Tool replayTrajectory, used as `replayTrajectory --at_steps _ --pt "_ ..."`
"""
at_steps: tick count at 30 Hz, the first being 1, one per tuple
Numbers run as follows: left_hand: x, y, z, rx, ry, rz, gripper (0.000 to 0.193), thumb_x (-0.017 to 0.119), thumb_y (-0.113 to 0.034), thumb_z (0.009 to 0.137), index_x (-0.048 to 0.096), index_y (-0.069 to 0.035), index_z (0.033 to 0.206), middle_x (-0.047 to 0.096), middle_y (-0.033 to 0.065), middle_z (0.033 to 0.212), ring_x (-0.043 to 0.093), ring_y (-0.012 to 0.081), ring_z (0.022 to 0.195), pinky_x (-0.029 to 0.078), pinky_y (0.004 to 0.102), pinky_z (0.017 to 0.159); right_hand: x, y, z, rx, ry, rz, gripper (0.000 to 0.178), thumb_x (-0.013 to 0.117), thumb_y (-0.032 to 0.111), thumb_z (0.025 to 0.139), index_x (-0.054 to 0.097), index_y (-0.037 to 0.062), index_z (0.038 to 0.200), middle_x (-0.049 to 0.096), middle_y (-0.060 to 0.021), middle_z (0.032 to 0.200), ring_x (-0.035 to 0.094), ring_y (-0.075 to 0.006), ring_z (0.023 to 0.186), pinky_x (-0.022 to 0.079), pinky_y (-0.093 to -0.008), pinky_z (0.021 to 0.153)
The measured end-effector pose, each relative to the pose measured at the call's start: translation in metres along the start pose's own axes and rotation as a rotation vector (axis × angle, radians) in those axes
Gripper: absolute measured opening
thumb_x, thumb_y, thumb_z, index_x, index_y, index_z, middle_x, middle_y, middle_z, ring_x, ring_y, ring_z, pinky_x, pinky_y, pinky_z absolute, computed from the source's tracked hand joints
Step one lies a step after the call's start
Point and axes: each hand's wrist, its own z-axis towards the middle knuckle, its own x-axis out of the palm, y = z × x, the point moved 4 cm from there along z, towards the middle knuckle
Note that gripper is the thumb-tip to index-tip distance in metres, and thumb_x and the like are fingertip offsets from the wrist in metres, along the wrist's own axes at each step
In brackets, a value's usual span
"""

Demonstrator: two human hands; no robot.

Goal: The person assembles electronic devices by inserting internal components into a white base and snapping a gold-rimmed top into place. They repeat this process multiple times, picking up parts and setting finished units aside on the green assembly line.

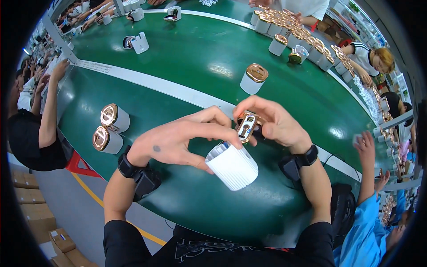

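My left hand [178, 139] is closed on a white ribbed housing [234, 168], which tilts above the green bench with its open mouth toward the upper left. Its thumb lies along the near side of the rim. The fingers reach across the mouth. My right hand [278, 122] grips a gold-rimmed insert [247, 126] by its sides, just above the housing. A white inner face with dark openings shows on the insert. The two parts are close together; fingers hide whether they touch. Both wrists wear black straps with dark boxes.
Two gold-topped white canisters [114, 118] stand to my left, another canister [254, 79] ahead. A white strip [164, 88] crosses the green bench [178, 191]. Many canisters [307, 40] line the far right. Co-workers sit at both sides; a blue sleeve [365, 231] is near my right.
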Motion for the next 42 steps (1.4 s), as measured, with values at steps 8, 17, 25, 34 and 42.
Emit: replayTrajectory --at_steps 8,17,25,34,42 --pt "0.017 0.060 0.015 -0.081 -0.162 -0.461 0.041 0.080 -0.005 0.086 0.055 -0.008 0.118 0.059 0.0067 0.131 0.059 0.0240 0.126 0.049 0.0399 0.101 -0.009 -0.024 0.007 0.110 -0.224 -0.056 0.058 0.051 0.056 0.105 0.061 0.0006 0.117 0.065 -0.0057 0.094 0.063 -0.0108 0.072 0.049 -0.0240 0.058" --pt "0.022 0.082 0.013 -0.095 -0.076 -0.509 0.061 0.086 -0.009 0.082 0.044 -0.007 0.127 0.057 0.0078 0.136 0.058 0.0215 0.125 0.049 0.0399 0.102 -0.005 -0.025 0.007 0.156 -0.472 0.136 0.049 0.040 0.045 0.112 0.062 0.0009 0.114 0.065 -0.0067 0.095 0.064 -0.0125 0.072 0.049 -0.0248 0.055" --pt "0.025 0.068 0.019 -0.128 0.016 -0.493 0.086 0.090 -0.014 0.077 0.039 -0.006 0.147 0.053 0.0085 0.144 0.059 0.0191 0.120 0.048 0.0365 0.105 0.002 -0.009 0.007 0.069 -0.492 -0.018 0.049 0.037 0.043 0.112 0.062 0.0008 0.116 0.065 -0.0069 0.096 0.064 -0.0117 0.073 0.049 -0.0247 0.056" --pt "0.032 0.068 0.023 -0.225 -0.015 -0.513 0.100 0.093 -0.016 0.074 0.033 -0.004 0.153 0.058 0.0061 0.135 0.058 0.0165 0.122 0.049 0.0360 0.102 0.005 -0.003 0.007 0.076 -0.433 -0.122 0.048 0.035 0.043 0.113 0.062 0.0023 0.114 0.065 -0.0053 0.092 0.061 -0.0085 0.071 0.046 -0.0228 0.053" --pt "0.033 0.062 0.018 -0.297 -0.279 -0.026 0.076 0.086 -0.019 0.082 0.042 -0.002 0.141 0.061 0.0159 0.128 0.067 0.0232 0.093 0.054 0.0373 0.080 -0.002 -0.008 0.005 0.021 -0.547 -0.553 0.044 0.038 0.041 0.113 0.060 0.0032 0.112 0.058 -0.0016 0.083 0.052 -0.0062 0.062 0.041 -0.0211 0.051"
